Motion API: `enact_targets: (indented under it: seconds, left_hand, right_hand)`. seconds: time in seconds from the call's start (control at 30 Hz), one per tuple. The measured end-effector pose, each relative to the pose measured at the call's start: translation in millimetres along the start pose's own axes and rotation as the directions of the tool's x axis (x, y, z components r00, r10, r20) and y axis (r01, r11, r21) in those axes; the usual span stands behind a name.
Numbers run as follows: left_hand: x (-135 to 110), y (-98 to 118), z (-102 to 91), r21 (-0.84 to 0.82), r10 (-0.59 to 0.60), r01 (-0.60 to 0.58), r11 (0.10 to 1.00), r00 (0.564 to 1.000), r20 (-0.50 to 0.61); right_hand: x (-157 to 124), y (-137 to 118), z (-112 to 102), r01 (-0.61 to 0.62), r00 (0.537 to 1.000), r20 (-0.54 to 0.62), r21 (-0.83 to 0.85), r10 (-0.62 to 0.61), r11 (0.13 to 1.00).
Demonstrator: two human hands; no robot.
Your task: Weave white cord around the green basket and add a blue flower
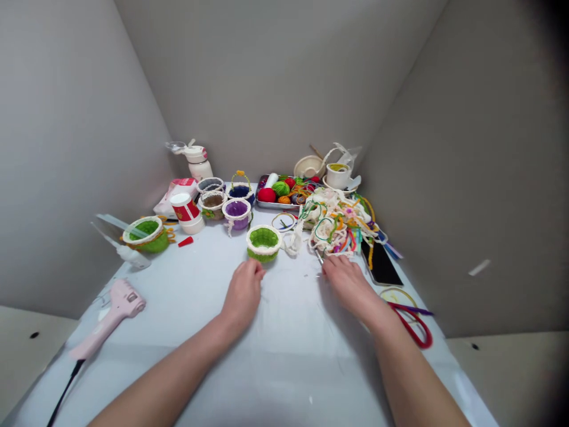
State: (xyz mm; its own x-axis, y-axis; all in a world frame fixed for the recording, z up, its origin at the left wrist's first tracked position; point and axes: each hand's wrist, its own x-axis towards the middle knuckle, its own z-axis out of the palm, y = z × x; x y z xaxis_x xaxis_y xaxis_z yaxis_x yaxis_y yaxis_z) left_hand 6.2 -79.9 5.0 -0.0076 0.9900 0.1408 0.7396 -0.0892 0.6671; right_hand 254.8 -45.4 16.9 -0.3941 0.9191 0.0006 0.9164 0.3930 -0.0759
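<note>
A small green woven basket [263, 256] with a white braided rim stands upright in the middle of the table. Just in front of it, my left hand [244, 290] is closed, its fingers curled; whatever they may hold is hidden. My right hand [349, 279] is closed on a slim metal tool [319, 257], its tip pointing toward a tangled heap of yarn scraps [333, 222]. The tool's kind is too small to tell. A scrap of white trim [293, 240] lies between the basket and the heap.
Several finished baskets, including a purple one [237, 214], stand at the back beside a tray [280, 206] of yarn balls. A pink glue gun [113, 314] with cord lies left, near another green basket [151, 237]. Right are a phone [384, 265] and red-handled scissors [420, 338].
</note>
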Motion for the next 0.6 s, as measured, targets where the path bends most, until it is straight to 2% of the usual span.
enact_targets:
  seconds: [0.07, 0.13, 0.2, 0.3, 0.33, 0.4, 0.47, 0.53, 0.6]
  left_hand:
    - [1, -5, -9.1, 0.021, 0.001, 0.000, 1.000, 0.998, -0.062]
    - [-3, -4, -15.5, 0.057, 0.088, -0.083, 0.995, 0.993, -0.082]
    - [-8, 5, -19.8, 0.019, 0.196, -0.196, 0.981, 0.976, -0.091]
    - [-7, 37, -22.5, -0.214, 0.286, -0.299, 0.930, 0.954, -0.092]
    - [-2, 51, -21.9, -0.323, 0.266, -0.271, 0.907, 0.962, -0.062]
    - [11, 80, -19.0, -0.560, 0.236, -0.148, 0.815, 0.968, 0.087]
    - [24, 103, -15.4, -0.719, 0.268, -0.011, 0.695, 0.932, 0.245]
    - [33, 115, -14.8, -0.723, 0.291, 0.006, 0.691, 0.913, 0.286]
    - [32, 115, -20.0, -0.648, 0.307, -0.060, 0.760, 0.911, 0.275]
  right_hand:
    - [-4, 9, -7, -0.003, 0.998, -0.060, 0.145, 0.012, 0.989]
    - [-7, 13, -16, 0.063, 0.987, -0.161, 0.392, 0.000, 0.918]
    - [-8, 11, -28, 0.143, 0.969, -0.247, 0.623, 0.020, 0.769]
    - [-8, 1, -49, 0.165, 0.964, -0.254, 0.810, 0.084, 0.562]
    - [-6, -4, -55, 0.160, 0.966, -0.242, 0.840, 0.094, 0.519]
    - [-2, -13, -66, 0.172, 0.966, -0.240, 0.870, 0.092, 0.462]
    - [2, -20, -76, 0.204, 0.958, -0.270, 0.879, 0.097, 0.431]
    - [2, -23, -86, 0.257, 0.932, -0.332, 0.887, 0.144, 0.383]
    - [-4, -24, -98, 0.310, 0.894, -0.380, 0.907, 0.236, 0.285]
